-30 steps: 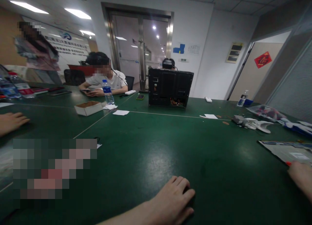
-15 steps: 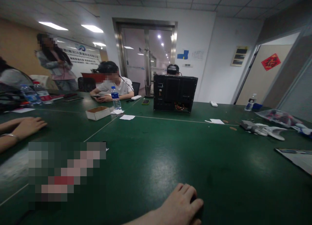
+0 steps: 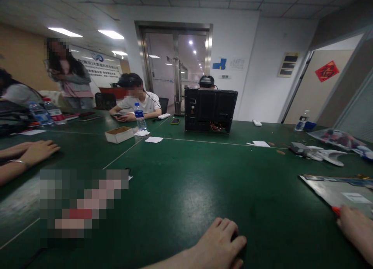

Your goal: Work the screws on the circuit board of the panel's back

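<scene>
My left hand [image 3: 223, 241] rests on the green table at the bottom middle, thumb apart from the loosely bent fingers, with nothing visible in it. At the right edge my right hand [image 3: 356, 228] is closed at the near edge of a flat grey display panel [image 3: 329, 189]. A circuit-board strip runs along the panel's far edge, and a white label sits on its back. Something orange-red [image 3: 336, 211] shows at my right fingertips; its kind is unclear. The panel's right part lies outside the view.
A black monitor housing [image 3: 210, 110] stands across the green table [image 3: 175, 172]. Paper scraps, a white box [image 3: 119, 135], a bottle [image 3: 140, 117] and grey-white parts [image 3: 317, 152] lie about. Another person's hands [image 3: 37, 154] rest at left, beside a blurred-out patch. People sit and stand beyond.
My right hand has come into view at the right. The display panel has slid left, further into view. My left hand stays about where it was.
</scene>
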Motion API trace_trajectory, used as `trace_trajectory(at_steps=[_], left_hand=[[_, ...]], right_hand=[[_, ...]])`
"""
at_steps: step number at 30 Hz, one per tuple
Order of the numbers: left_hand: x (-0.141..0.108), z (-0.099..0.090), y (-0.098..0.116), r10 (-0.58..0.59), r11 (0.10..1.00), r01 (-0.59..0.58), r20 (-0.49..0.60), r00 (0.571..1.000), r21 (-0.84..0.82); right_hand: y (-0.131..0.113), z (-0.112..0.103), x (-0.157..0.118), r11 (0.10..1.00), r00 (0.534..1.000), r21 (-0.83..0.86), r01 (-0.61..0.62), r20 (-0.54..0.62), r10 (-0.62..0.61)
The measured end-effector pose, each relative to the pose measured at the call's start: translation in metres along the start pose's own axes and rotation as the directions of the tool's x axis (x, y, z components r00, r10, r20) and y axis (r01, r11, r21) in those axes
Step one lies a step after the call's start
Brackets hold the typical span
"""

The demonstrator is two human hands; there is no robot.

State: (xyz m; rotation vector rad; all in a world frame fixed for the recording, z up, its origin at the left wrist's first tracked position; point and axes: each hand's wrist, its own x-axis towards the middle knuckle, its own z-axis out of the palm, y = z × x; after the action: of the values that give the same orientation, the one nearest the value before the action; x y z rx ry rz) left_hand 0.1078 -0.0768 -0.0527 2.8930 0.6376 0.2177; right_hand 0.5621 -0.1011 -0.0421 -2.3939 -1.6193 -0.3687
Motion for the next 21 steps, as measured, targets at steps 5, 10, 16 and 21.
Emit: trace_trajectory(at_steps=[5,10,16,21], left_hand=[[-0.003,-0.014,0.004,-0.007,1.000,0.007,0.005,1.000,-0.030],[0.000,-0.039,-0.001,-0.087,0.991,0.083,-0.035,0.996,-0.101],[0.029,-0.041,-0.020,-0.278,0.947,0.259,-0.082,0.957,-0.191],[0.069,-0.042,-0.026,-0.389,0.897,0.371,-0.033,0.921,-0.239]], right_hand=[[-0.083,-0.006,-0.047,0.985,0.985,-0.132,0.114,0.145,-0.095],[-0.166,-0.003,-0.093,0.967,0.968,-0.106,0.230,0.126,-0.216],[-0.240,0.001,-0.134,0.917,0.923,-0.108,0.385,0.024,-0.385],[-0.282,-0.010,-0.147,0.914,0.922,-0.141,0.382,-0.019,-0.388]])
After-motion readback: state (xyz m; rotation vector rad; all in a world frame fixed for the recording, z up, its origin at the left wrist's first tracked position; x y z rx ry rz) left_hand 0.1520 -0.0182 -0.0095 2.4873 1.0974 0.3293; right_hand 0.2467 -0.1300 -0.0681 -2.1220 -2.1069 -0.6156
